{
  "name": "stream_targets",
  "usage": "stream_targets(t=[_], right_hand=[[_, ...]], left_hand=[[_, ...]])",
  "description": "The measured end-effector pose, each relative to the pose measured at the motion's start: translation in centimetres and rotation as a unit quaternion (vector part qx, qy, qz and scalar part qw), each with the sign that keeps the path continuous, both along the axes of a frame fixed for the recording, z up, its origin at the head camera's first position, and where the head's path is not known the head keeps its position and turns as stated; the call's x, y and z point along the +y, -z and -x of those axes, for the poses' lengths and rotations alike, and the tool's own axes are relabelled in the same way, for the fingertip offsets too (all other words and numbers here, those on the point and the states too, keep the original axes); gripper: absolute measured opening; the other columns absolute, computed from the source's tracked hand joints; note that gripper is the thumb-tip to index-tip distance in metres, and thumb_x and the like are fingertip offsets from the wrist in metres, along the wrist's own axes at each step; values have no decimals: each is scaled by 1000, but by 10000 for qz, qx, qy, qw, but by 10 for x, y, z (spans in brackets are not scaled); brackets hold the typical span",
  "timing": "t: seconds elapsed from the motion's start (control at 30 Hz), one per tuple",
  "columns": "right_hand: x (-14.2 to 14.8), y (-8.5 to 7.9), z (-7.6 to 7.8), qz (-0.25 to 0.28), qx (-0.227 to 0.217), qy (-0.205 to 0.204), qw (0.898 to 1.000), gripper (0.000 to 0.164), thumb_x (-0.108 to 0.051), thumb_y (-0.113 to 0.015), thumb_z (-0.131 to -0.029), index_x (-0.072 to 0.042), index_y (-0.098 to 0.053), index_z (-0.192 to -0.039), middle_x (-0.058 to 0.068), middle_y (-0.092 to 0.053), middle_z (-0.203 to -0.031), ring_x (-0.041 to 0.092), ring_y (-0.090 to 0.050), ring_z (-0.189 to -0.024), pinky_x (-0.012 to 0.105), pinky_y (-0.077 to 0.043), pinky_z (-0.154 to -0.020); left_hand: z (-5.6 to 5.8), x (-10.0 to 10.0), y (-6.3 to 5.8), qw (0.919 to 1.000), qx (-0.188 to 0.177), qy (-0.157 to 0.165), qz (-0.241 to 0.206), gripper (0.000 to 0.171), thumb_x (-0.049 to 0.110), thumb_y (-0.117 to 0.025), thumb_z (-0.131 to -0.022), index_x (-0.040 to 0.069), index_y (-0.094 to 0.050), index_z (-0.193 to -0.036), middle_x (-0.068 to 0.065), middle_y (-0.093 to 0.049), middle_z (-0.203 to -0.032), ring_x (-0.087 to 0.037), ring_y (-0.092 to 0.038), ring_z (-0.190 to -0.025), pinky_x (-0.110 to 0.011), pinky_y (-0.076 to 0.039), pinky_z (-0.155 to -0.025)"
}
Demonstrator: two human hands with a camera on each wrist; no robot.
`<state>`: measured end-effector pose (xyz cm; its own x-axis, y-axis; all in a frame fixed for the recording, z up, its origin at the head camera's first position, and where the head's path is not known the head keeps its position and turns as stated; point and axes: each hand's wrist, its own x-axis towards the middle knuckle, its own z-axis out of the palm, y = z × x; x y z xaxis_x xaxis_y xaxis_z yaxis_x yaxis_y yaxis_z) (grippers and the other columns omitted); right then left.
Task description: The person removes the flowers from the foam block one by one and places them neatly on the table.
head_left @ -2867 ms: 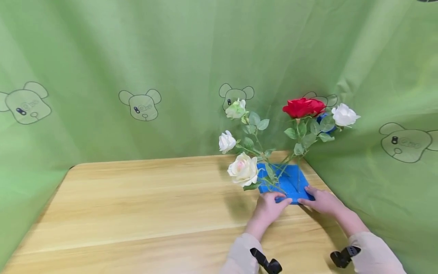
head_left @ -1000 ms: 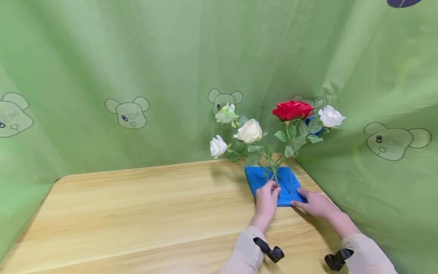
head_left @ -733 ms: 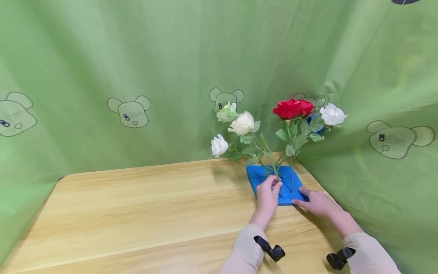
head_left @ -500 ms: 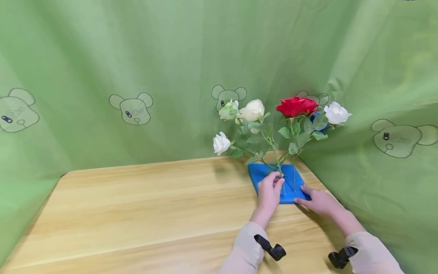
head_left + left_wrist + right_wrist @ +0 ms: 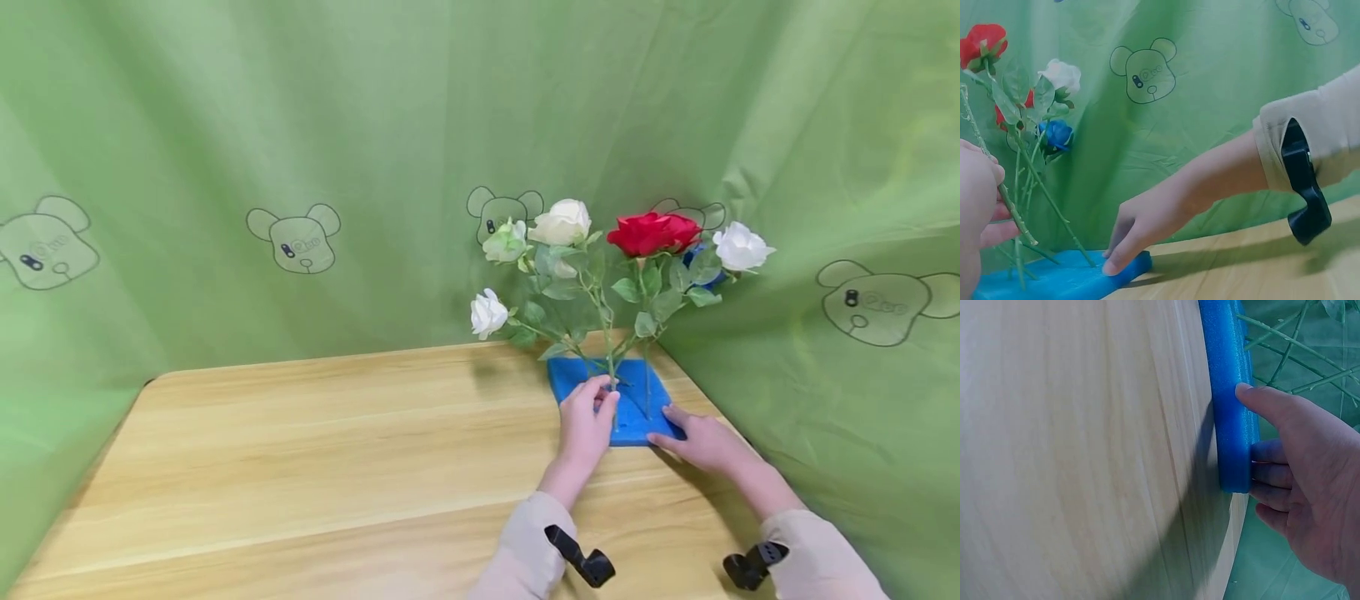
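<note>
My left hand (image 5: 587,419) pinches the lower stem of a cream artificial rose (image 5: 561,223), which stands nearly upright. In the left wrist view the cut end of that stem (image 5: 1019,222) hangs just above a blue foam block (image 5: 1063,278). My right hand (image 5: 705,442) grips the block's near right corner. The right wrist view has its thumb on the block's front face (image 5: 1229,419), with the fingers at the side. Red roses (image 5: 637,233), a blue rose (image 5: 705,268), a white rose (image 5: 742,247), a smaller white one (image 5: 489,315) and a greenish one (image 5: 506,242) rise from the block on thin crossing stems.
The block lies at the right end of a wooden table (image 5: 300,450), near its right edge. A green curtain (image 5: 375,125) printed with bear heads hangs behind and along both sides. Each sleeve carries a black wrist camera (image 5: 581,557).
The cream rose has risen from leaning low at the left to nearly upright beside the greenish rose. My left hand has moved from the block's front edge up its stem. The right hand keeps its place.
</note>
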<state>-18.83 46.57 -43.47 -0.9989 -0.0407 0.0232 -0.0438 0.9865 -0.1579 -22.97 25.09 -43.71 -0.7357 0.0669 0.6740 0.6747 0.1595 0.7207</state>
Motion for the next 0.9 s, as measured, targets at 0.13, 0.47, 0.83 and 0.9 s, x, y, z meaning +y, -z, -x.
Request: stream_targets(t=[0.13, 0.47, 0.83, 0.9], right_hand=[[-3, -2, -3, 7, 60, -30, 10000, 77, -50, -60, -92, 15, -48, -133, 39, -52, -129, 54, -56, -111, 61, -49, -91], [1, 3, 3, 23, 10, -34, 10000, 80, -53, -56, -93, 13, -46, -136, 39, -48, -133, 56, -54, -112, 63, -48, -91], [3, 6, 4, 33, -30, -135, 9999, 82, -54, -57, -93, 15, -44, -136, 40, -44, -136, 57, -53, -112, 63, -48, -92], [4, 6, 5, 19, -21, -132, 9999, 82, -54, -57, -93, 15, -45, -136, 40, -45, -135, 58, -54, -111, 63, -48, -90]], left_hand=[[-2, -11, -4, 9998, -43, 125, 169, 17, 12, -65, -94, 5, -70, -108, -7, -70, -88, -11, -67, -78, -4, -50, -72], [-3, -42, -20, 9981, 277, 279, 485, 20, 11, -64, -94, 4, -68, -112, -7, -68, -87, -11, -65, -79, -3, -48, -70], [-10, -84, -28, 9940, -402, 694, 743, 24, 14, -61, -96, 4, -66, -118, -6, -66, -92, -8, -63, -84, -8, -53, -74], [-11, -91, -29, 9929, -446, 758, 797, 24, 14, -61, -96, 6, -66, -118, -5, -66, -93, -6, -62, -85, -6, -52, -75]])
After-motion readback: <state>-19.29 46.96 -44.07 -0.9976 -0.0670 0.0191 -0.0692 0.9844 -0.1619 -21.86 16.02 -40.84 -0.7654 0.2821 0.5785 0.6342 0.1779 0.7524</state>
